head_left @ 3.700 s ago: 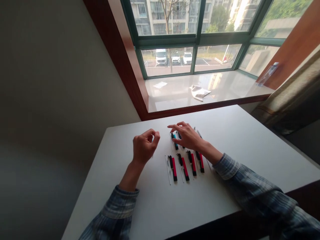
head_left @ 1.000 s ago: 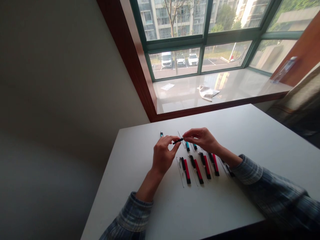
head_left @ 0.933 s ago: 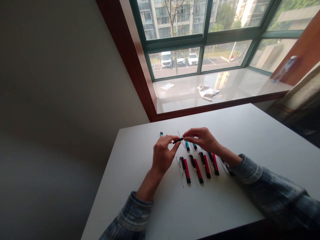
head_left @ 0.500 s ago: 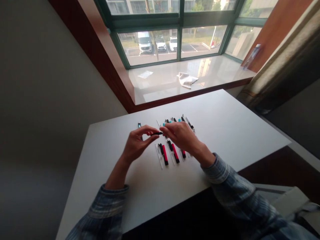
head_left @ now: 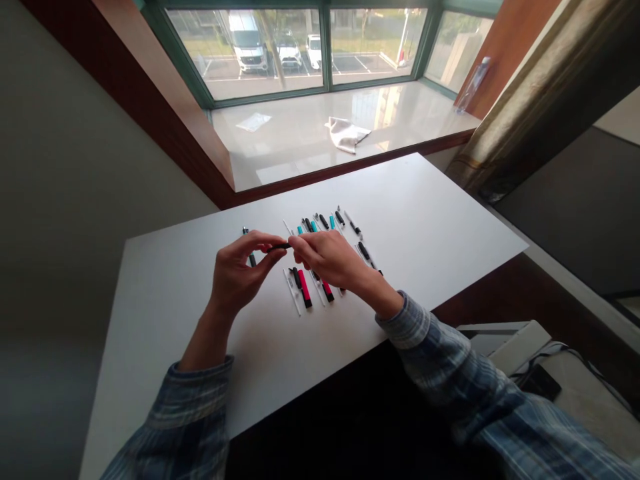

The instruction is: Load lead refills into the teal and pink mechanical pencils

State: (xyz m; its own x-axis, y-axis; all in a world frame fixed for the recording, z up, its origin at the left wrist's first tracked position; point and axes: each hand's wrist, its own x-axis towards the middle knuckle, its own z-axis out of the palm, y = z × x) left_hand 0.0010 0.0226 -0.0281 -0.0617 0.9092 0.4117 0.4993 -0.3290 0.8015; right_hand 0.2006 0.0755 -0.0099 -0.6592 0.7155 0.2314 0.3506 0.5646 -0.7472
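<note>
My left hand (head_left: 233, 275) pinches a slim black pen part (head_left: 280, 247) between thumb and fingers, above the table. At its other end, the closed fingers of my right hand (head_left: 334, 260) grip it; their tips hide that end. Beneath and around my hands lie pen pieces in groups. Red-and-black barrels (head_left: 305, 288) with black grips and white refills (head_left: 293, 293) are nearest me. Farther back are teal barrels (head_left: 313, 227) and black pieces (head_left: 324, 221). An assembled-looking dark pen (head_left: 252, 259) lies partly behind my left hand.
The white table (head_left: 165, 300) meets a window sill (head_left: 295, 157) with a crumpled cloth (head_left: 346, 135), a flat packet (head_left: 253, 122) and a clear bottle (head_left: 474, 85). A curtain (head_left: 493, 123) hangs at right. Cables (head_left: 565, 347) lie by a pale box at lower right.
My view has tilted down and turned right, so the whole scene sits farther left and higher. Both hands keep their grip on the black pen part.
</note>
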